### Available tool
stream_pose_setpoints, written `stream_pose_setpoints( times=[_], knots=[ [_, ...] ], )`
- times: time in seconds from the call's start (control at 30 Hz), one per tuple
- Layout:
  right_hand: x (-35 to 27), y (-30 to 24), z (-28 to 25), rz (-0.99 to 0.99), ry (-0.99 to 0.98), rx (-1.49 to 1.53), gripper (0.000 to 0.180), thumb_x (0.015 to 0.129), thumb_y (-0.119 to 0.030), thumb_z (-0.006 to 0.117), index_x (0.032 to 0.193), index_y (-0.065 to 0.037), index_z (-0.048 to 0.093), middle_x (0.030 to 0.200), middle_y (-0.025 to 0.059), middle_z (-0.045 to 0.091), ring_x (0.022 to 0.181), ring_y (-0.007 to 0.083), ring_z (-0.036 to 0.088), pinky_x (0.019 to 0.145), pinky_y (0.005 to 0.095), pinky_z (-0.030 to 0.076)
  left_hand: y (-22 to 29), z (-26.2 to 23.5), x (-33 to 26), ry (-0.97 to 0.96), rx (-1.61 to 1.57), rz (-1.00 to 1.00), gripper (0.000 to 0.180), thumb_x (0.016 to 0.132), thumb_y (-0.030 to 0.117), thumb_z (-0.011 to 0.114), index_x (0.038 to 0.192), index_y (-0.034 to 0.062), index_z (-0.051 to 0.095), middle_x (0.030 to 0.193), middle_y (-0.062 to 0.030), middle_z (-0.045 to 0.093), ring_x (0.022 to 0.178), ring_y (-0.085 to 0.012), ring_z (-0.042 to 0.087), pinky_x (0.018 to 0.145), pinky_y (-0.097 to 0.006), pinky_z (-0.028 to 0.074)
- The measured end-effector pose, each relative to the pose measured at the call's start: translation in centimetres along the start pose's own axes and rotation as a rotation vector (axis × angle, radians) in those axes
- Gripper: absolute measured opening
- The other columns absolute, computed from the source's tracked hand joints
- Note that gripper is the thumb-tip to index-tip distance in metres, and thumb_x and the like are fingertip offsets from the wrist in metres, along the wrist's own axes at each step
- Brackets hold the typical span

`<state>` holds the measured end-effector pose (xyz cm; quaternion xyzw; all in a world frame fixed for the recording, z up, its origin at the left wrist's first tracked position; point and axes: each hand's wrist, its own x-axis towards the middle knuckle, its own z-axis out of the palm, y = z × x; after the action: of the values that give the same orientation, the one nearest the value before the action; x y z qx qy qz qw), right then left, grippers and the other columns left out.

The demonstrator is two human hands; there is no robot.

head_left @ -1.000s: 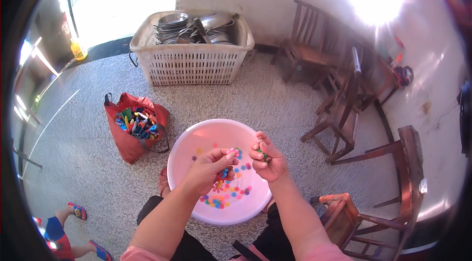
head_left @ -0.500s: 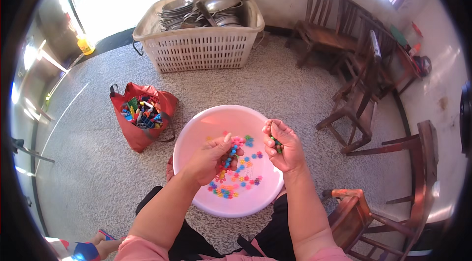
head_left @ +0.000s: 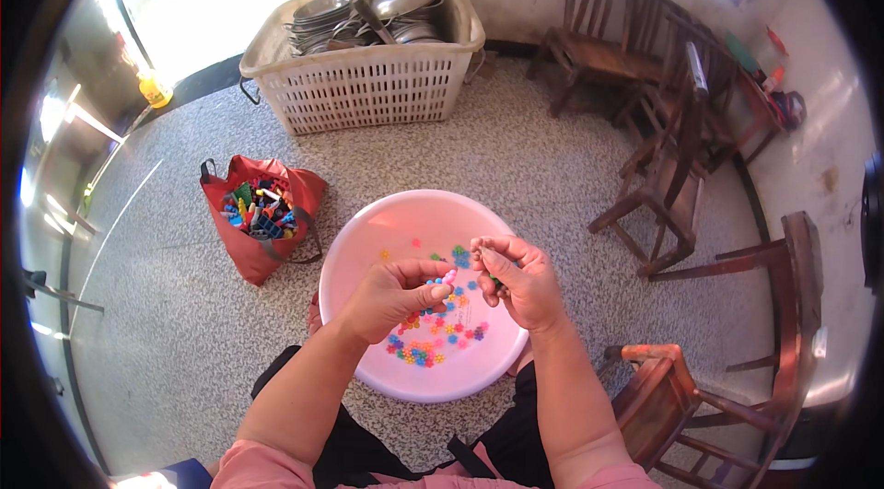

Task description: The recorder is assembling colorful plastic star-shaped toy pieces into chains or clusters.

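Note:
Both hands hover over a round pink plastic basin point(head_left: 368, 229), where many small flower-shaped plastic pieces point(head_left: 422, 355) in several colours lie scattered. Between the thumb and fingers of my left hand point(head_left: 379, 303) is a pink flower-shaped piece point(head_left: 449, 276), with blue pieces just below it. My right hand point(head_left: 529, 290) is closed around some small green pieces point(head_left: 498, 283), mostly covered by the fingers. A small gap separates the two hands.
Left of the basin, a red bag point(head_left: 247, 245) holds mixed plastic toys. Behind it stands a white slatted basket point(head_left: 364, 93) of metal plates and pans. Wooden chairs point(head_left: 599, 47) line the right side; another chair point(head_left: 656, 397) is close by my right arm.
My hands have come nearer each other, the right one moving left and slightly down. The left fingers now pinch the pink piece at their tips. A bystander's leg at lower left has mostly gone from view.

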<state>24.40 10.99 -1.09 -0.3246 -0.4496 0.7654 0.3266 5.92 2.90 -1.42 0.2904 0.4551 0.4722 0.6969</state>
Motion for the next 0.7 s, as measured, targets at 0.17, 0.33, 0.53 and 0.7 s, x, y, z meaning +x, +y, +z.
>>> stream_pose_setpoints(
  times=[0.17,0.33,0.53,0.7],
  knots=[
    [-0.2,0.0,0.7,-0.085,-0.01,-0.041,0.021,0.087,-0.011,0.055,0.103,0.002,0.056,0.077,0.0066,0.057,0.054,0.0081,0.051,0.045,0.0202,0.041,0.1,-0.1,-0.3,0.033,0.107,-0.007,0.036,0.076,0.022,0.07,0.106,0.0044,0.059,0.09,-0.0029,0.063,0.071,-0.0088,0.059,0.05,-0.017,0.042],
    [-0.4,0.3,0.7,-0.088,-0.061,-0.194,0.022,0.087,-0.011,0.055,0.104,0.001,0.056,0.075,0.0053,0.056,0.054,0.0077,0.051,0.046,0.0201,0.041,0.3,0.0,-0.4,0.033,0.13,0.026,0.035,0.076,0.018,0.071,0.106,0.0038,0.059,0.089,-0.0034,0.064,0.07,-0.0074,0.058,0.052,-0.017,0.043],
    [-0.4,0.5,1.2,-0.12,-0.103,-0.328,0.023,0.085,-0.009,0.057,0.107,-0.002,0.058,0.075,0.0021,0.058,0.057,0.0053,0.051,0.049,0.0194,0.042,-0.2,-0.1,-0.2,0.029,0.164,0.099,0.034,0.075,0.02,0.072,0.102,0.0042,0.061,0.079,-0.0007,0.065,0.065,-0.0044,0.057,0.049,-0.016,0.04],
    [-0.5,0.4,1.2,-0.231,-0.119,-0.472,0.025,0.087,-0.008,0.054,0.111,-0.002,0.055,0.074,0.002,0.056,0.059,0.0059,0.05,0.05,0.0198,0.042,-0.5,-0.2,0.1,0.038,0.163,0.123,0.036,0.075,0.019,0.072,0.106,0.0039,0.061,0.079,-0.001,0.065,0.065,-0.0046,0.057,0.05,-0.017,0.04]
  ],
)
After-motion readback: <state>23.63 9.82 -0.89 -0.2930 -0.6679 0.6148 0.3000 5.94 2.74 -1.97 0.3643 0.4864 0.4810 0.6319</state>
